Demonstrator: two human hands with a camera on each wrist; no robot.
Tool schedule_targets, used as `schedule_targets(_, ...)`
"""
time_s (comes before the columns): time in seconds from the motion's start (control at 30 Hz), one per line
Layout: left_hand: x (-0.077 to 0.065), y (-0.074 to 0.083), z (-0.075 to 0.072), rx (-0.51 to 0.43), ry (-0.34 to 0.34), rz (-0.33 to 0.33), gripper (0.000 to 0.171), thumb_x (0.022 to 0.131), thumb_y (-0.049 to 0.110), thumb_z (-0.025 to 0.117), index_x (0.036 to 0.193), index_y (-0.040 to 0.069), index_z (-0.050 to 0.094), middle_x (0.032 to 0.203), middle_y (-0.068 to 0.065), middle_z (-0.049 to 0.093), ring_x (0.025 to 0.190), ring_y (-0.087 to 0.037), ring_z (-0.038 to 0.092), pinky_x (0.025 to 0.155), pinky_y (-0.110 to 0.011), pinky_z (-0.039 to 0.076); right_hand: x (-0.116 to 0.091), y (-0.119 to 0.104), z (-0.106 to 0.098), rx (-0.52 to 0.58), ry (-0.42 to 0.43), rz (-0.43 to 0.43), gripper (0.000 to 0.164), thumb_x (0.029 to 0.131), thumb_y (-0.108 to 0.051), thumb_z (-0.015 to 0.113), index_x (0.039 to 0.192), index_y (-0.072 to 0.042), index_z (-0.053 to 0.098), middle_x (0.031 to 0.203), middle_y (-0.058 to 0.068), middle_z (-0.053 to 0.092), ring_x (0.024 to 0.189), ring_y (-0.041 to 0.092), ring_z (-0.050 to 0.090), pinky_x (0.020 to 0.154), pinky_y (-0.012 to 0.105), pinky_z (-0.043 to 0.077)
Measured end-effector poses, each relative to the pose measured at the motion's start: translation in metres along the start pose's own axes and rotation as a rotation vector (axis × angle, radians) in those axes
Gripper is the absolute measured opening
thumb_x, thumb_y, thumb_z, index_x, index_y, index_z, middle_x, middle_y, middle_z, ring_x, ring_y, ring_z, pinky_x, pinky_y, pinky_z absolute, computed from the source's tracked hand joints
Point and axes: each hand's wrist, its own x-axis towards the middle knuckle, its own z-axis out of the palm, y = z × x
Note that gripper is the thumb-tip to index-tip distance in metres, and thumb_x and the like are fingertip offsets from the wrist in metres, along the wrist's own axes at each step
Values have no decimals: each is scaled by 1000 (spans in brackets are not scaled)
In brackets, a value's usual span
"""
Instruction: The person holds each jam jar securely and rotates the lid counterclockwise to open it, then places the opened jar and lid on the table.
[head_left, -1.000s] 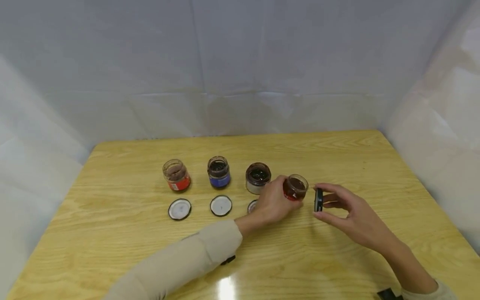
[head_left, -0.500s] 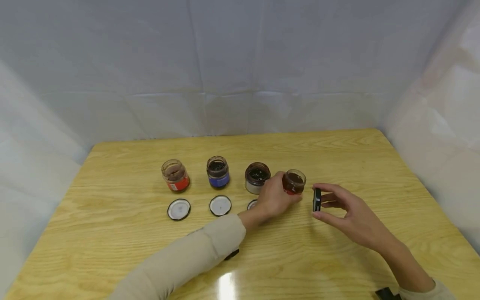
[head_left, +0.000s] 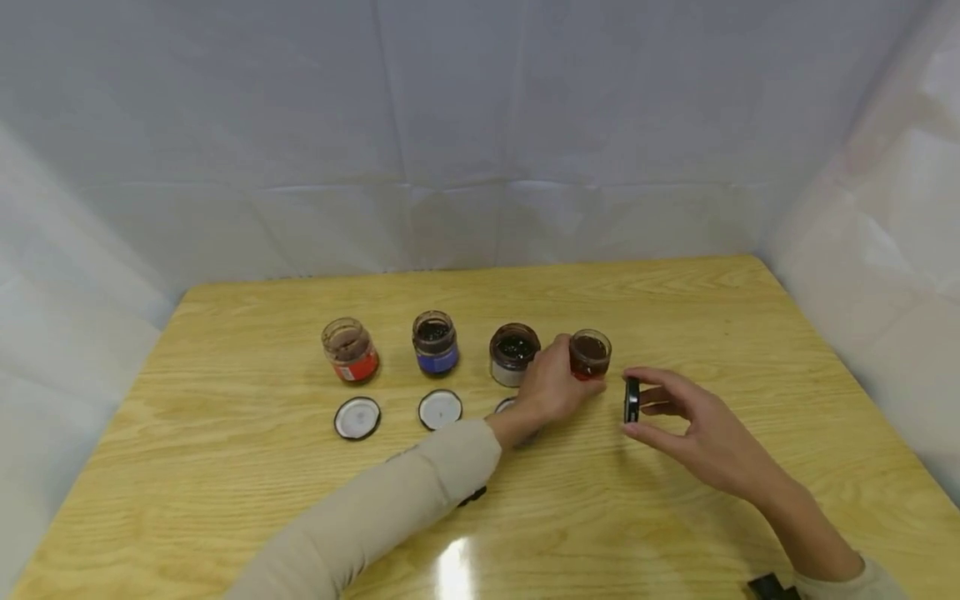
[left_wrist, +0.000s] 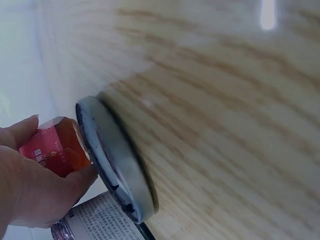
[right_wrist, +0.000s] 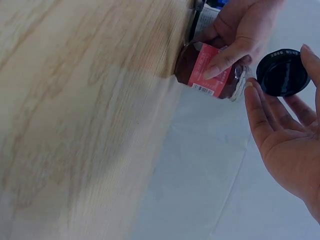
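In the head view my left hand [head_left: 553,385] grips an open glass jar [head_left: 590,357] of dark brown contents. The left wrist view shows the red label of this jar [left_wrist: 47,150], and the right wrist view shows my thumb across it. To the right, my right hand [head_left: 701,429] pinches a black lid [head_left: 632,401] by its rim, on edge and apart from the jar. Its dark printed top faces the right wrist camera. Just left of my left hand stands an uncapped jar [head_left: 514,357] with a pale label. Partly behind that hand lies an upturned lid [head_left: 506,405].
On the left of the wooden table [head_left: 225,483] stand an open blue-labelled jar [head_left: 437,354] and an open red-labelled jar [head_left: 352,354]. An upturned lid [head_left: 440,409] and another upturned lid [head_left: 357,418] lie before them. White sheeting [head_left: 465,225] rises behind the table.
My left hand has moved the jar away from me and slightly left, beside the pale-labelled jar. The right hand stays nearly still with the lid.
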Motion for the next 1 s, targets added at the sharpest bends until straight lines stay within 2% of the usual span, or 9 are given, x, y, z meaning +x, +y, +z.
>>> schedule_targets(0.13, 2, 0, 4, 0, 22, -4, 57, 80, 31, 77, 124, 5, 51, 108, -8, 63, 100, -23, 61, 83, -34, 49, 0, -2, -1, -4, -5, -1, 54, 89, -22, 69, 138, -21, 47, 125, 2, 56, 104, 17, 61, 86, 41, 50)
schedule_targets(0.4, 3, -2, 9, -11, 70, -17, 59, 81, 30, 77, 126, 5, 49, 112, -8, 61, 103, -23, 59, 87, -35, 48, 4, 2, 4, 12, -20, 13, 54, 88, -29, 70, 137, -20, 48, 128, 3, 54, 105, 19, 60, 87, 46, 49)
schedule_targets(0.53, 4, -2, 10, -44, 68, -16, 75, 81, 29, 78, 139, 3, 39, 127, -13, 55, 116, -25, 53, 95, -37, 44, 4, 5, 6, 3, -15, 21, 55, 87, -31, 71, 135, -20, 49, 126, 0, 55, 104, 19, 61, 87, 47, 48)
schedule_targets(0.63, 3, -1, 10, -82, 55, -7, 90, 80, 27, 78, 149, 4, 24, 143, -14, 42, 128, -26, 43, 102, -37, 37, 4, 6, 7, 4, -13, 19, 55, 86, -30, 72, 135, -19, 50, 124, 0, 56, 104, 19, 61, 87, 47, 49)
schedule_targets(0.73, -1, 3, 7, -101, 49, 37, 99, 80, 26, 77, 153, 7, 13, 151, -13, 30, 135, -24, 33, 106, -38, 32, 4, 6, 7, 14, -11, 12, 55, 86, -29, 72, 135, -18, 50, 125, 1, 56, 104, 20, 61, 87, 47, 49)
schedule_targets(0.8, -4, 7, 3, -102, 57, 90, 100, 81, 26, 76, 153, 9, 8, 154, -11, 25, 138, -23, 27, 108, -39, 29, 4, 6, 6, 22, -8, 8, 55, 85, -28, 73, 134, -17, 50, 127, 2, 55, 105, 22, 61, 86, 47, 49)
schedule_targets(1.0, -13, 16, -11, -25, 108, 262, 96, 82, 16, 72, 153, 9, 8, 156, -11, 19, 141, -24, 19, 111, -42, 23, 3, 6, 3, 56, 43, -13, 55, 84, -21, 75, 132, -16, 49, 127, 1, 52, 105, 20, 61, 86, 39, 50)
